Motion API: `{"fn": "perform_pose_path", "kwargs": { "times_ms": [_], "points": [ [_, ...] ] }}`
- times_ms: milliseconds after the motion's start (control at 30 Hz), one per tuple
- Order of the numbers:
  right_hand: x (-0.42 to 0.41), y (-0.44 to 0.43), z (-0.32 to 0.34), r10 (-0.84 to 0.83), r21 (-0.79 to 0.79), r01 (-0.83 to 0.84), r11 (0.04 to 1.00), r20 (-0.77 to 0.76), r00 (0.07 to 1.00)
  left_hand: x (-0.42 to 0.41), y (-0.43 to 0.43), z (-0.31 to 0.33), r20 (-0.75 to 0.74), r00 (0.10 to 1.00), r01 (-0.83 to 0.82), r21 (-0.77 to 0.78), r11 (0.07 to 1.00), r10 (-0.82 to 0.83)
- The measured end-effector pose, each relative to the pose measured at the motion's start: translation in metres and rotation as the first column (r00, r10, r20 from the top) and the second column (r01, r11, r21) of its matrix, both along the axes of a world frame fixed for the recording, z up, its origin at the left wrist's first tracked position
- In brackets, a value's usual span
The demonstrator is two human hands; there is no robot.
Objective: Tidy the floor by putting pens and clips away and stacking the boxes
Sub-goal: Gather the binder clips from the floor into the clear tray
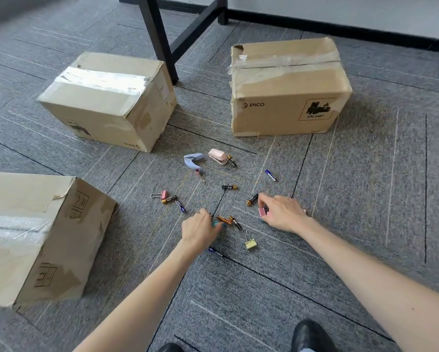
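Binder clips lie scattered among batteries (229, 187) in the middle of the floor (365, 199), between three cardboard boxes (106, 97). The right hand (283, 213) pinches a pink clip (262, 211) against the carpet. The left hand (199, 231) curls its fingers over a small teal piece (217, 224), likely another clip, though most of it is hidden. A yellow clip (250, 243) lies just nearer the person, and a second pink clip (162, 194) lies off to the left. These clips should be light, stiff and springy, best taken by the painted body, since the wire handles flop. The batteries look smooth and will likely roll. The boxes are dented and taped, so lifting them from the bottom edges with both hands seems wisest.
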State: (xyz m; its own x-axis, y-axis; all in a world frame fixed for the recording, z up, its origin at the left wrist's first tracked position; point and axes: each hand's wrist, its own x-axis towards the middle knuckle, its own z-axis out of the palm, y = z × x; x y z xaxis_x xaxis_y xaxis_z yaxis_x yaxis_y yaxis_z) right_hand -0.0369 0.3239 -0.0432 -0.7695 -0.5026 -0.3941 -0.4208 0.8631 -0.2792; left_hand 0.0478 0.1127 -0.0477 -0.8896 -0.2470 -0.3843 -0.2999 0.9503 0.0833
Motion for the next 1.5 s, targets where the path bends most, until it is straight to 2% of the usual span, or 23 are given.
{"fn": "perform_pose_path", "kwargs": {
  "times_ms": [133,233,300,367,433,633,767,867,1033,1133,1267,1400,1500],
  "points": [
    [-0.004,-0.008,-0.004,0.002,-0.038,0.0,0.999,0.029,1.0,-0.011,-0.007,-0.002,0.064,0.995,-0.089,0.156,0.984,0.08],
    [-0.015,-0.022,-0.002,-0.076,-0.165,0.097,0.982,0.128,0.989,-0.032,-0.017,0.011,0.124,0.989,-0.124,0.412,0.903,0.079],
    [-0.028,-0.034,0.009,-0.126,-0.266,0.188,0.945,0.235,0.964,-0.048,-0.024,0.024,0.194,0.975,-0.213,0.661,0.719,0.11],
    [-0.045,-0.045,0.02,-0.159,-0.326,0.266,0.907,0.318,0.934,-0.066,-0.033,0.035,0.295,0.947,-0.317,0.803,0.504,0.126],
    [-0.063,-0.054,0.035,-0.184,-0.36,0.323,0.875,0.37,0.911,-0.082,-0.044,0.046,0.346,0.932,-0.358,0.843,0.402,0.104],
    [-0.1,-0.078,0.136,-0.26,-0.463,0.517,0.72,0.511,0.819,-0.121,-0.058,0.135,0.368,0.924,-0.383,0.886,0.26,0.109],
    [-0.105,-0.086,0.237,-0.289,-0.467,0.59,0.659,0.567,0.771,-0.135,-0.058,0.238,0.346,0.927,-0.371,0.902,0.222,0.145],
    [-0.104,-0.086,0.326,-0.312,-0.444,0.653,0.614,0.623,0.717,-0.141,-0.054,0.33,0.334,0.928,-0.358,0.922,0.144,0.167],
    [-0.109,-0.081,0.487,-0.402,-0.484,0.774,0.409,0.666,0.629,-0.159,-0.044,0.496,0.344,0.927,-0.352,0.936,0.027,0.146],
    [-0.121,-0.074,0.579,-0.442,-0.507,0.807,0.302,0.676,0.59,-0.177,-0.031,0.592,0.336,0.931,-0.341,0.94,0.012,0.145],
    [-0.143,-0.053,0.679,-0.482,-0.502,0.831,0.241,0.681,0.551,-0.207,-0.011,0.691,0.301,0.946,-0.305,0.952,0.013,0.117],
    [-0.179,-0.019,0.745,-0.508,-0.534,0.814,0.227,0.648,0.567,-0.244,0.021,0.756,0.242,0.964,-0.255,0.959,0.124,0.114],
    [-0.211,0.014,0.77,-0.534,-0.546,0.807,0.224,0.624,0.57,-0.275,0.055,0.782,0.202,0.975,-0.216,0.954,0.206,0.088]
  ]
}}
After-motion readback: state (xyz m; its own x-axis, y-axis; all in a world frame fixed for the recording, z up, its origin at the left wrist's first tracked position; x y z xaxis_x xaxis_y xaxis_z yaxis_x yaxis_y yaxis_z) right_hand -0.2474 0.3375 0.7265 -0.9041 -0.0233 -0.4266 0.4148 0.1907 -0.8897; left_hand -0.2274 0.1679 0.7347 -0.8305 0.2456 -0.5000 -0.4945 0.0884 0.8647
